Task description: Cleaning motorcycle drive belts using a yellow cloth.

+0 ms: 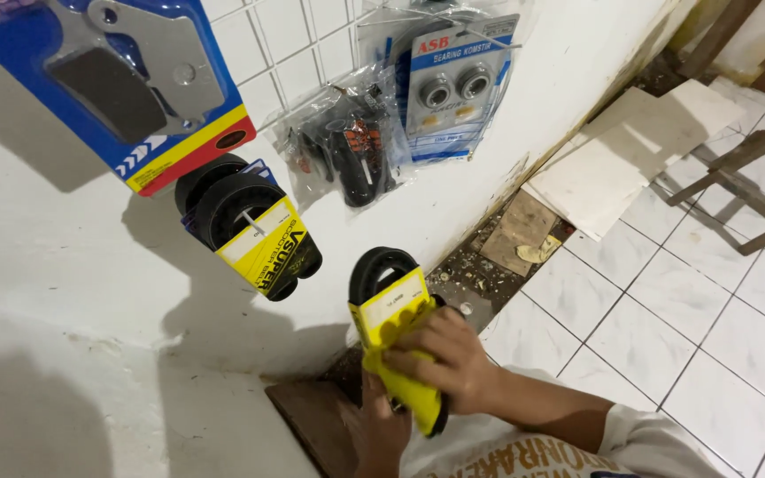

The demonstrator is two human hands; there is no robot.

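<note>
Nearest, the right hand (pixel 440 358) lies over the front of a black drive belt in a yellow cardboard sleeve (pixel 397 332), its fingers curled together and pressed against the sleeve. The left hand (pixel 378 425) grips the same belt from below, fingers wrapped around the lower part of the sleeve; how its fingertips sit I cannot tell, since the sleeve hides them. The belt is held tilted, just in front of the white wall (pixel 73 292), its black loop rising above the sleeve's top edge. A brown board (pixel 307 416) lies below the hands.

Further up the wall hang two more black belts in a yellow sleeve (pixel 254 235), well apart from the held one. Above them, at the upper left, hangs a blue card with brake pads (pixel 130 84). To the right hang a clear bag of black parts (pixel 347 146) and a blue-and-white bearing pack (pixel 453 84). Beyond, loose white tiles (pixel 613 173) lean at the wall's foot beside rubble on the tiled floor (pixel 710 319).
</note>
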